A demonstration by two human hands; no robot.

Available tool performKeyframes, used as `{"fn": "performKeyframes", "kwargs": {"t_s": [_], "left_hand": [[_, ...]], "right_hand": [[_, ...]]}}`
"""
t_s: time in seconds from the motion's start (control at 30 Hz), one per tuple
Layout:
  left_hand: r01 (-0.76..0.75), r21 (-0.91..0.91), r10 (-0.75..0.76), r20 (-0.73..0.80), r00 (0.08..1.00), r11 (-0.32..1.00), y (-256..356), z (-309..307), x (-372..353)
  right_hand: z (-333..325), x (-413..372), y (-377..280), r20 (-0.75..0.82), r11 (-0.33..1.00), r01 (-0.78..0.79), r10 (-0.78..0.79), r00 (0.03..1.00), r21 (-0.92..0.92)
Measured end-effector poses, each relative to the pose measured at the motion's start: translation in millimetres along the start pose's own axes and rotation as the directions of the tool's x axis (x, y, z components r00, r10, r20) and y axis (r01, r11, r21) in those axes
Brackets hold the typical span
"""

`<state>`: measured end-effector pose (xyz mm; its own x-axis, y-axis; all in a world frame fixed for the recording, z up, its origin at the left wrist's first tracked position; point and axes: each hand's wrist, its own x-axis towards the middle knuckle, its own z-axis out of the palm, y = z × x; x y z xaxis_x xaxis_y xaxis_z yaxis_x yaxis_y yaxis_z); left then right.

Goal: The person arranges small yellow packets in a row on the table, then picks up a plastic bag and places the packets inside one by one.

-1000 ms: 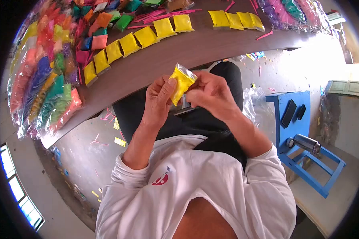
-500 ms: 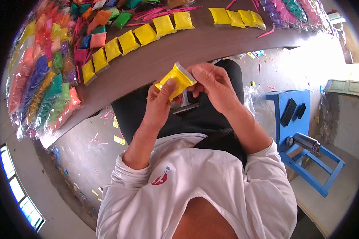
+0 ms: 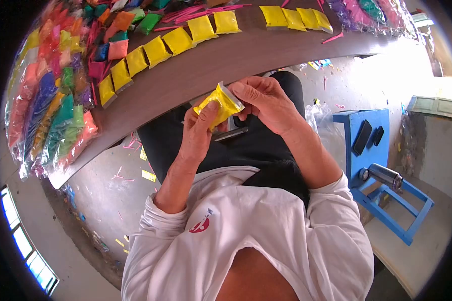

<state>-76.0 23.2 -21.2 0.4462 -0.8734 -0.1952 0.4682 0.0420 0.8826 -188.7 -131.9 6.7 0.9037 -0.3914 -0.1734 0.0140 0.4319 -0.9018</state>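
Observation:
A small yellow packet (image 3: 217, 109) with a clear edge is held over my lap, close to the table's near edge. My left hand (image 3: 198, 128) is wrapped round its lower left part, thumb on top. Fingers of my right hand (image 3: 260, 102) are pinched at the packet's clear right edge; whether they grip the film itself is partly hidden. On the table (image 3: 186, 75) lies a curved row of several similar yellow packets (image 3: 156, 50), with a second group of yellow packets (image 3: 295, 19) farther right.
Clear bags of colourful packets (image 3: 50, 115) cover the table's left end; more bags (image 3: 371, 15) lie at the back right. Pink strips (image 3: 201, 16) lie behind the row. A blue stool (image 3: 371, 150) at the right bears a phone (image 3: 362, 137) and a metal flask (image 3: 385, 175).
The view has shifted slightly, so the table and its row sit a little higher and farther left. Both hands keep the same packet, with the right fingers moved slightly along its clear edge.

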Motion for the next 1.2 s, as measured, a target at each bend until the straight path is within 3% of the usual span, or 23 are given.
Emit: {"fn": "performKeyframes", "kwargs": {"t_s": [0.33,0.7,1.2], "left_hand": [[0.028,-0.005,-0.028,-0.027,0.999,1.000,-1,-3,-1],[0.089,-0.141,-0.091,-0.014,0.996,0.986,-3,-6,-1],[0.101,-0.070,-0.104,-0.045,0.994,0.992,-5,-7,-1]], "right_hand": [[3,-1,1,-0.012,0.995,-0.054,0.053,0.999,-0.079],[3,-1,4,0.003,0.996,-0.083,0.083,0.997,0.031],[1,0,9,0.020,0.994,-0.093,0.092,0.996,0.066]]}}
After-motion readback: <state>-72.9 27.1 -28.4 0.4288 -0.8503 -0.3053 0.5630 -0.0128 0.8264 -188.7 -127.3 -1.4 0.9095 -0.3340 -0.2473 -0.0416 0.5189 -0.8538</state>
